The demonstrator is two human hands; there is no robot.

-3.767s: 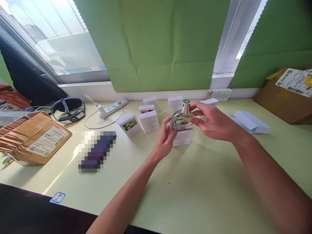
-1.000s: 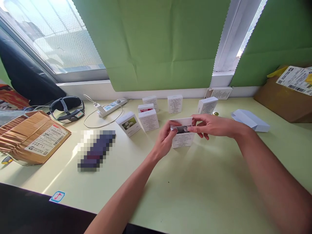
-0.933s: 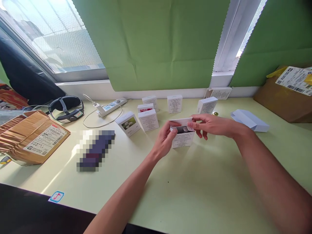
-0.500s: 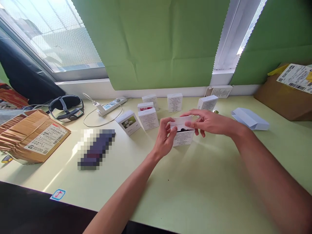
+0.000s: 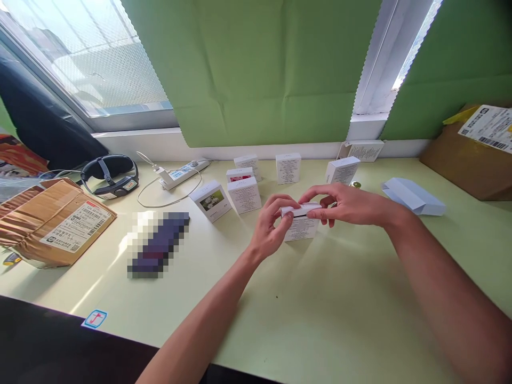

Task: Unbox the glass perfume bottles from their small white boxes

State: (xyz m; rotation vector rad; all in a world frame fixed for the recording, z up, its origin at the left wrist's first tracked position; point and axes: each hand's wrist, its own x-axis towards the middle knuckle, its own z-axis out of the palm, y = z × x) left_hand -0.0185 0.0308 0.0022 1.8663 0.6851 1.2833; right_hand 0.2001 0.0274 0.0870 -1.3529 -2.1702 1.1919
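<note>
A small white box (image 5: 301, 228) with printed text stands on the pale green table (image 5: 320, 309). My left hand (image 5: 271, 230) grips its left side, thumb and fingers at the top edge. From the right, my right hand (image 5: 347, 205) presses the top flap (image 5: 301, 209) down with its fingertips. The flap is nearly flat on the box. What the box holds is hidden.
Several similar white boxes (image 5: 245, 195) stand behind, toward the window sill. An open flat white box (image 5: 412, 196) lies at right, a cardboard parcel (image 5: 472, 160) beyond it. At left are a brown parcel (image 5: 56, 224), a headset (image 5: 110, 176), a power strip (image 5: 182, 175) and a blurred object (image 5: 156, 244).
The glass bottle held above the box earlier is out of sight. The open top flap has been folded down over the box by both hands.
</note>
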